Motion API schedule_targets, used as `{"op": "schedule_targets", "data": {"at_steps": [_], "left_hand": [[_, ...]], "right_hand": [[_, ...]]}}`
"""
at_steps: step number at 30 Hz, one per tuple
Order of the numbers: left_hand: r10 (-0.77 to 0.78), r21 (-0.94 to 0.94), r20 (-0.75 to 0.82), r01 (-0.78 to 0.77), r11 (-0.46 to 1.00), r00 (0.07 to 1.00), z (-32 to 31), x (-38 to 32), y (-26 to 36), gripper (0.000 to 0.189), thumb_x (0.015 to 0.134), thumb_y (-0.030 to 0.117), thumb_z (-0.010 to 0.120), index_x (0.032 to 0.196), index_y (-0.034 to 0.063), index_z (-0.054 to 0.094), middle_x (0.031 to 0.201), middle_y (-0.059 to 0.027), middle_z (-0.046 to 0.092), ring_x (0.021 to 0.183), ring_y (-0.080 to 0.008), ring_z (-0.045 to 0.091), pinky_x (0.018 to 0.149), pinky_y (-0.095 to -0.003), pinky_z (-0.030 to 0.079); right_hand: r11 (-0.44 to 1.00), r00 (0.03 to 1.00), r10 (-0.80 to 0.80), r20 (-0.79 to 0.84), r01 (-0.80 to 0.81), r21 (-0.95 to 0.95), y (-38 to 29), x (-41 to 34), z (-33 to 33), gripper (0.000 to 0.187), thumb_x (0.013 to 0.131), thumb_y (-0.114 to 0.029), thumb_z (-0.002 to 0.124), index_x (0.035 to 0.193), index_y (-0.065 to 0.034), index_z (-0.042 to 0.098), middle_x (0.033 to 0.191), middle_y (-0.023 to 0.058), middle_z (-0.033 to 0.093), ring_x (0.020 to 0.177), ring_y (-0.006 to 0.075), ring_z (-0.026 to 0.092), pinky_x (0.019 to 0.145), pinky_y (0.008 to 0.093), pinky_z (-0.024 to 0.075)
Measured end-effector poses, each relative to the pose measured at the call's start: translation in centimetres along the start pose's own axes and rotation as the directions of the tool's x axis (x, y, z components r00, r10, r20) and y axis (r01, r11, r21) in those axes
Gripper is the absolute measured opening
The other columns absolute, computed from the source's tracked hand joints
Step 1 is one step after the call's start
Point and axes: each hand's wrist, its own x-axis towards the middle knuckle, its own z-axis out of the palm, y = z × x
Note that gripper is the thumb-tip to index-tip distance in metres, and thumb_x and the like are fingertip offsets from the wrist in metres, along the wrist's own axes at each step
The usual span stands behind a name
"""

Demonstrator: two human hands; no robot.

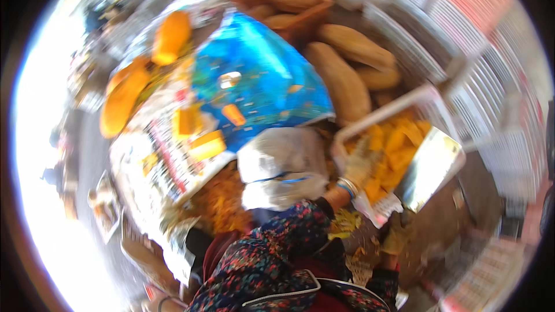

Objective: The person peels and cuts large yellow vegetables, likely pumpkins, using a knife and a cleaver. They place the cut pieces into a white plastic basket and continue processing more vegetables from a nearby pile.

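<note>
My left hand (361,167), gloved and with bangles at the wrist, reaches over the rim of a white plastic crate (372,115). Its blurred fingers touch the cut orange pumpkin pieces (396,154) inside; whether they grip one is unclear. Lower right, my right hand (395,235), also gloved, is closed at the near end of a broad, shiny cleaver (433,169). The blade lies across the crate's right side, and its handle is hidden in the hand. Beside my left forearm sits a white plastic-wrapped bundle (284,167) tied with a blue strip.
Halved pumpkins (125,97) and cut chunks (207,145) lie on printed sacking (167,160) at left. Ahead is a blue plastic sheet (260,82) with scraps. Whole long pumpkins (340,82) stand behind the crate, near an orange crate (299,26). Stacked white crates (481,82) line the right.
</note>
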Motion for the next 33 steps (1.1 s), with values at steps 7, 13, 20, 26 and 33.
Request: {"op": "schedule_targets", "data": {"at_steps": [7, 13, 20, 26, 33], "left_hand": [[0.852, 0.794, -0.091, -0.479, 0.375, 0.516, -15.3, -10.1, 17.7, 0.05, 0.085, -0.001, 0.071, 0.134, 0.0021, 0.056, 0.129, -0.0148, 0.063, 0.116, -0.0255, 0.062, 0.1, -0.0368, 0.049], [0.579, 0.903, -0.111, 0.325, -0.28, 0.808, -32.1, -14.1, 18.7, 0.073, 0.08, 0.036, 0.076, 0.143, 0.0136, 0.047, 0.153, -0.0181, 0.037, 0.144, -0.041, 0.029, 0.118, -0.0573, 0.02], [0.774, 0.934, -0.074, 0.316, -0.168, 0.629, -35.6, -7.9, 16.4, 0.08, 0.08, 0.05, 0.072, 0.142, 0.0065, 0.047, 0.154, -0.0245, 0.035, 0.147, -0.0442, 0.024, 0.119, -0.0638, 0.013], [0.869, 0.821, -0.367, 0.554, 0.135, 0.332, -35.9, -3.5, 18.1, 0.078, 0.078, 0.05, 0.071, 0.138, 0.0053, 0.051, 0.155, -0.0237, 0.035, 0.148, -0.0453, 0.02, 0.117, -0.0676, 0.007], [0.884, 0.894, -0.42, 0.263, 0.363, 0.205, -35.5, -9.3, 18.9, 0.069, 0.084, 0.021, 0.072, 0.145, 0.003, 0.044, 0.153, -0.0206, 0.04, 0.144, -0.0367, 0.034, 0.121, -0.0501, 0.021]], "right_hand": [[0.952, 0.928, -0.186, 0.324, 0.089, 0.293, -4.5, -3.9, 9.3, 0.021, 0.09, 0.004, 0.066, 0.098, -0.0069, 0.05, 0.072, 0.0028, 0.055, 0.046, 0.0097, 0.05, 0.04, 0.0249, 0.0398], [0.979, 0.65, -0.15, 0.745, 0.205, 0.017, -7.9, -8.5, 18.8, 0.028, 0.092, -0.005, 0.069, 0.09, -0.0124, 0.042, 0.072, 0.0028, 0.053, 0.04, 0.0087, 0.047, 0.034, 0.0211, 0.033], [0.997, 0.624, -0.003, 0.781, 0.065, -0.048, -6.1, -10.5, 24.6, 0.026, 0.092, 0.002, 0.065, 0.089, -0.0098, 0.042, 0.079, -0.0016, 0.042, 0.051, 0.0051, 0.046, 0.042, 0.02, 0.0424], [0.833, 0.562, -0.08, 0.823, 0.491, -0.254, -5.9, -8.6, 29.5, 0.04, 0.088, -0.01, 0.076, 0.123, 0.0014, 0.058, 0.085, 0.0023, 0.062, 0.074, 0.0108, 0.06, 0.071, 0.0264, 0.053], [0.572, 0.244, -0.195, 0.95, 0.815, -0.092, -7.5, -5.5, 37.5, 0.035, 0.092, -0.025, 0.072, 0.12, -0.0056, 0.062, 0.092, 0.0153, 0.072, 0.082, 0.0254, 0.073, 0.068, 0.0341, 0.0568]]}}
